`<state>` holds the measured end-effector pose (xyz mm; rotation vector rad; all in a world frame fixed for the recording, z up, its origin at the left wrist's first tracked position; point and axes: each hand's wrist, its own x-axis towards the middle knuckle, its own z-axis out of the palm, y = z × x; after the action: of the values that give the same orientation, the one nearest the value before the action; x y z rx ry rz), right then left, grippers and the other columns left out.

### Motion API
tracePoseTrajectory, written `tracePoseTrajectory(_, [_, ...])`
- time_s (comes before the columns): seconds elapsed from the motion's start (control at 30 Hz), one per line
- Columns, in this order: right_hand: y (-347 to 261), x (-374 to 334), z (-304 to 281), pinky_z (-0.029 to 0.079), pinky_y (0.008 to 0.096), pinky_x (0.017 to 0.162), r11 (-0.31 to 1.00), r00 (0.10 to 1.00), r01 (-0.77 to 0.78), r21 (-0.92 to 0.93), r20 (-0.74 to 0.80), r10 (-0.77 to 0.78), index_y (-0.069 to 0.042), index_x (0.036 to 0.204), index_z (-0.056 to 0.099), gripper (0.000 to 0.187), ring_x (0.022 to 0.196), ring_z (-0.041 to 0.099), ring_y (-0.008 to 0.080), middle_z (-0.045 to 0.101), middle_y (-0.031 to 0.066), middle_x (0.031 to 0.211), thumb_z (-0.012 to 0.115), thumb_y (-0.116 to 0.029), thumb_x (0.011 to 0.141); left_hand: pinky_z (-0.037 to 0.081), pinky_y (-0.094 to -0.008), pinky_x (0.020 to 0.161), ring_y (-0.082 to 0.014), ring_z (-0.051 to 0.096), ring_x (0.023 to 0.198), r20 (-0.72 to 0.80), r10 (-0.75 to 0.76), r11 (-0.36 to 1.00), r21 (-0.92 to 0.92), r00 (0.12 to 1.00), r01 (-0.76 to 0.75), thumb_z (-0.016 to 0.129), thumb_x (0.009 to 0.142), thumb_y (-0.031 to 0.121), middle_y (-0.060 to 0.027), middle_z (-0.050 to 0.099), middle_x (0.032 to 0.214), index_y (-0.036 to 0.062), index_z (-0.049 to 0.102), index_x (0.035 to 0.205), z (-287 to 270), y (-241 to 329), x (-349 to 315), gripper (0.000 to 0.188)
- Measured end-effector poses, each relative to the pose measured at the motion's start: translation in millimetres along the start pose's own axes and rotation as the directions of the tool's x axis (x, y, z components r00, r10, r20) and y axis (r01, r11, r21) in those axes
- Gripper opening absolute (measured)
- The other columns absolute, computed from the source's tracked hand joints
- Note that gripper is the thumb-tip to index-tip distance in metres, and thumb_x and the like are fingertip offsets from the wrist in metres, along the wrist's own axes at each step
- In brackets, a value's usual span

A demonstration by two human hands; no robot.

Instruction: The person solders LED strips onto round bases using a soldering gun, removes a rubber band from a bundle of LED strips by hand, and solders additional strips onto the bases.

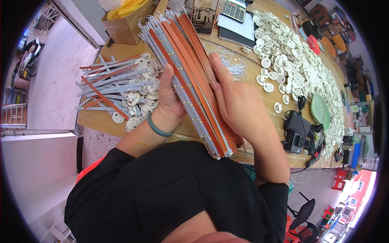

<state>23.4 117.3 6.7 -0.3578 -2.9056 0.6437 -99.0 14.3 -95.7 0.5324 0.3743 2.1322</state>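
Note:
A thick bundle of LED strips [188, 83], grey and rust-brown with small yellow LEDs and white wire ends at the top, leans tilted in front of me. My left hand [169, 95] is closed around its left side, thumb up along the edge. Against the right side presses my right hand [239, 101], fingers along the strips. Left of the bundle lies a pile of strips joined to round white caps [137, 99]. Behind my right hand, thin cut white wires [233, 65] are scattered on the table.
A large heap of round white caps [287, 52] covers the table's right side, with a green plate [319, 108] and a black device with a cable [296, 131] by it. At the back stand a cardboard box [123, 28], a calculator [234, 10] and a notebook [237, 30].

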Motion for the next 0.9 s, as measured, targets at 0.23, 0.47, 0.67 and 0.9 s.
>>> tracePoseTrajectory(0.23, [5,1,2,0.047,0.0492,0.058,0.993,0.999,0.049,-0.11,-0.003,-0.049,-0.007,0.146,0.039,0.048,0.063,0.062,0.0395,0.062,0.02,0.067,0.046,-0.019,0.099,0.04,-0.0503,0.11,-0.0368,0.044,0.134,-0.031,0.04,0.993,-0.106,0.999,-0.043,0.068,0.081,0.061,-0.0246,0.042,0.145,0.003,0.032,0.147,7,-6,-1,0.095])
tracePoseTrajectory(0.47, [-1,1,7,0.049,0.0437,0.059,0.958,0.995,0.056,-0.281,-0.064,-0.076,-0.004,0.142,0.045,0.051,0.065,0.065,0.0328,0.066,0.0146,0.073,0.049,-0.013,0.092,0.032,-0.052,0.116,-0.0348,0.037,0.139,-0.06,-0.032,0.999,-0.001,0.998,0.032,0.07,0.075,0.068,-0.022,0.035,0.151,0.0058,0.027,0.151,8,-4,-3,0.107])
tracePoseTrajectory(0.67, [-5,4,1,0.05,0.04,0.058,0.91,0.987,0.158,-0.383,0.062,-0.145,-0.004,0.14,0.048,0.053,0.064,0.065,0.029,0.064,0.0114,0.071,0.049,-0.011,0.088,0.036,-0.0508,0.113,-0.0333,0.046,0.132,-0.168,-0.051,0.994,-0.103,0.984,0.034,0.073,0.079,0.054,-0.019,0.049,0.139,0.0036,0.038,0.144,2,-7,-3,0.09])
tracePoseTrajectory(0.9, [-6,0,-6,0.05,0.0402,0.06,0.952,0.944,0.225,-0.21,-0.196,-0.266,-0.007,0.134,0.053,0.046,0.072,0.065,0.031,0.064,0.0117,0.082,0.056,-0.009,0.088,0.045,-0.0498,0.103,-0.0323,0.054,0.121,-0.157,-0.006,0.96,-0.277,0.988,-0.038,0.07,0.082,0.047,-0.017,0.055,0.129,0.0041,0.047,0.135,-1,-2,-4,0.073])
